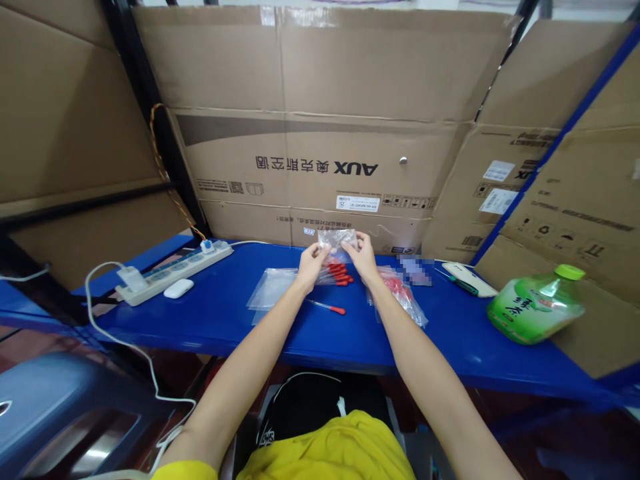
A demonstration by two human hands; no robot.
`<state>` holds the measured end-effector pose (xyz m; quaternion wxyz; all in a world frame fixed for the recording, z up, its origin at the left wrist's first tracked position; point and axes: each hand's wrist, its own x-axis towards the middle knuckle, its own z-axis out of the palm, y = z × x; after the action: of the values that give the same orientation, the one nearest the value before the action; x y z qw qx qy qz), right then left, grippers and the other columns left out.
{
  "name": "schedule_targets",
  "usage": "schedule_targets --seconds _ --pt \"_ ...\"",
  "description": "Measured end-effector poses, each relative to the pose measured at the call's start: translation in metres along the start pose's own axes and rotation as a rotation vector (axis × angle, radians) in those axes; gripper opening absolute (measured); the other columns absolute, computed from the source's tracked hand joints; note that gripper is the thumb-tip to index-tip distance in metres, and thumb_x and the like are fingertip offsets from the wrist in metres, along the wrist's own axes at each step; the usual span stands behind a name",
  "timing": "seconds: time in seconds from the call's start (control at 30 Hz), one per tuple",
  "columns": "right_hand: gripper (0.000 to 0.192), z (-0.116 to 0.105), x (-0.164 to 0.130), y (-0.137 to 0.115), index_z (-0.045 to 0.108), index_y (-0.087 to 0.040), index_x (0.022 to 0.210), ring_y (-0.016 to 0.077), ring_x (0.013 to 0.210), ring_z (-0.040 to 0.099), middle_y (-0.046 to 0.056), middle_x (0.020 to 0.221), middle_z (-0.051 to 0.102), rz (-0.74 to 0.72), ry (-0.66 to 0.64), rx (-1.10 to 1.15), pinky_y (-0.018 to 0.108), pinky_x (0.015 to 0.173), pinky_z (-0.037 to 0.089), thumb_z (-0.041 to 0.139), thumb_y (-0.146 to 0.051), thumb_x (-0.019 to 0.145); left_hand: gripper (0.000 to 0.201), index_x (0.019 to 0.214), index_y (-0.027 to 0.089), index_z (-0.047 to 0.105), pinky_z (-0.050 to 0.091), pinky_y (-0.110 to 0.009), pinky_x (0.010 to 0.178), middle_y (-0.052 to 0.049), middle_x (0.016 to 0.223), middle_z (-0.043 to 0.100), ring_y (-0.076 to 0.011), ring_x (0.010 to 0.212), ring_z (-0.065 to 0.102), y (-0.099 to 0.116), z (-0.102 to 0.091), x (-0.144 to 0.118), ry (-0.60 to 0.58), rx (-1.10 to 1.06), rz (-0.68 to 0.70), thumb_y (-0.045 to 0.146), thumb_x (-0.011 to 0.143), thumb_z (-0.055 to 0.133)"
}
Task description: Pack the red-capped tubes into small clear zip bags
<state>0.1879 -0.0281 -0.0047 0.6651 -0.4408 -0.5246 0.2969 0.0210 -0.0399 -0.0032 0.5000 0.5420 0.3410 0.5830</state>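
While both hands pinch the small clear plastic bag [337,238] by its upper corners, the left hand [313,262] on one side and the right hand [361,257] on the other, the bag hangs above the blue shelf [240,320] just in front of the cardboard boxes [320,133], and the hold looks thin enough to fail. A film this slick and limp could slide out of the fingertips, or its mouth could stay stuck shut and tear if the corners are pulled apart unevenly. Below the hands lies a row of red-handled tools [338,272], slim metal shafts with glossy red grips, probably small screwdrivers, though they are too small to be sure; being round, they could roll if a wrist brushes them. One more red-handled tool [327,307] lies apart, nearer the shelf edge, where a nudge could send it off. Flat empty bags [273,288] sit to the left, light and easily shifted, and a filled bag [400,297] of red parts sits crinkled to the right. A soft green bottle [536,303] lies on its side well away.
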Motion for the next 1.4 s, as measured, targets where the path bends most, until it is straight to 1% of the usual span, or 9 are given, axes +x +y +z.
schedule_targets --seconds 0.13,0.33,0.43,0.53,0.6,0.7,0.83,1.0,1.4 --pt "0.046 -0.003 0.0 -0.006 0.064 -0.022 0.099 0.0128 0.06 0.053 -0.002 0.076 0.065 0.184 -0.077 0.197 0.024 0.053 0.04 0.074 -0.059 0.073 0.029 0.089 0.017 0.067 0.045 -0.023 0.061 -0.004 0.085 0.072 -0.0158 0.073 0.065 0.0 -0.005 0.004 0.17 0.086 0.044 0.044 0.084 0.072" --pt "0.041 -0.01 -0.002 -0.007 0.074 -0.02 0.086 0.015 0.07 0.061 0.003 0.084 0.074 0.196 -0.167 0.241 0.026 0.063 0.049 0.084 -0.052 0.063 0.018 0.087 0.018 0.066 0.049 -0.026 0.071 -0.003 0.086 0.072 -0.0156 0.072 0.064 -0.001 -0.014 0.009 0.312 0.176 0.044 0.035 0.091 0.063" --pt "0.047 -0.008 -0.003 -0.002 0.077 -0.018 0.088 0.0155 0.07 0.063 0.004 0.082 0.075 0.196 -0.157 0.224 0.028 0.066 0.052 0.088 -0.053 0.059 0.015 0.099 0.019 0.066 0.05 -0.033 0.086 -0.006 0.098 0.072 -0.0197 0.086 0.066 -0.002 -0.019 0.01 0.441 0.376 0.07 0.028 0.087 0.068" --pt "0.047 -0.005 -0.004 0.001 0.078 -0.017 0.085 0.0155 0.067 0.063 0.005 0.078 0.075 0.186 -0.131 0.212 0.029 0.065 0.053 0.09 -0.054 0.057 0.036 0.114 0.02 0.061 0.045 -0.041 0.102 -0.01 0.117 0.068 -0.0256 0.108 0.062 0.001 -0.02 0.007 0.575 0.606 0.24 0.023 0.08 0.076" --pt "0.046 -0.003 -0.005 0.001 0.078 -0.017 0.084 0.0153 0.066 0.063 0.005 0.076 0.075 0.17 -0.118 0.204 0.029 0.064 0.053 0.09 -0.053 0.058 0.031 0.112 0.021 0.06 0.045 -0.04 0.101 -0.01 0.113 0.068 -0.0249 0.107 0.062 0.006 -0.016 0.003 0.524 0.651 0.373 0.025 0.084 0.073" --pt "0.044 0.002 -0.009 -0.001 0.078 -0.018 0.084 0.0155 0.063 0.063 0.004 0.074 0.074 0.144 -0.129 0.194 0.029 0.063 0.053 0.089 -0.053 0.06 0.013 0.1 0.022 0.061 0.048 -0.032 0.086 -0.003 0.09 0.069 -0.0189 0.086 0.064 0.012 -0.007 -0.004 0.236 0.636 0.475 0.033 0.094 0.064" --pt "0.042 0.008 -0.014 -0.005 0.078 -0.019 0.083 0.0185 0.067 0.067 0.004 0.078 0.076 0.127 -0.188 0.223 0.031 0.066 0.056 0.085 -0.057 0.066 0.016 0.095 0.023 0.061 0.045 -0.028 0.076 0.001 0.08 0.068 -0.0161 0.075 0.062 0.012 0.002 -0.011 -0.037 0.729 0.514 0.037 0.093 0.068" --pt "0.044 0.009 -0.017 -0.008 0.08 -0.02 0.089 0.0216 0.077 0.071 0.005 0.084 0.078 0.134 -0.231 0.24 0.032 0.07 0.058 0.081 -0.06 0.071 0.014 0.101 0.023 0.059 0.045 -0.027 0.075 0.001 0.081 0.069 -0.0159 0.076 0.064 0.007 0.001 -0.012 -0.039 0.73 0.5 0.03 0.093 0.067" --pt "0.046 0.006 -0.017 -0.008 0.081 -0.019 0.089 0.0211 0.073 0.069 0.005 0.082 0.078 0.091 -0.21 0.16 0.034 0.073 0.058 0.084 -0.059 0.067 0.011 0.092 0.022 0.063 0.045 -0.027 0.072 -0.001 0.086 0.073 -0.0159 0.077 0.065 0.009 0.002 -0.011 -0.036 0.745 0.455 0.03 0.097 0.058"
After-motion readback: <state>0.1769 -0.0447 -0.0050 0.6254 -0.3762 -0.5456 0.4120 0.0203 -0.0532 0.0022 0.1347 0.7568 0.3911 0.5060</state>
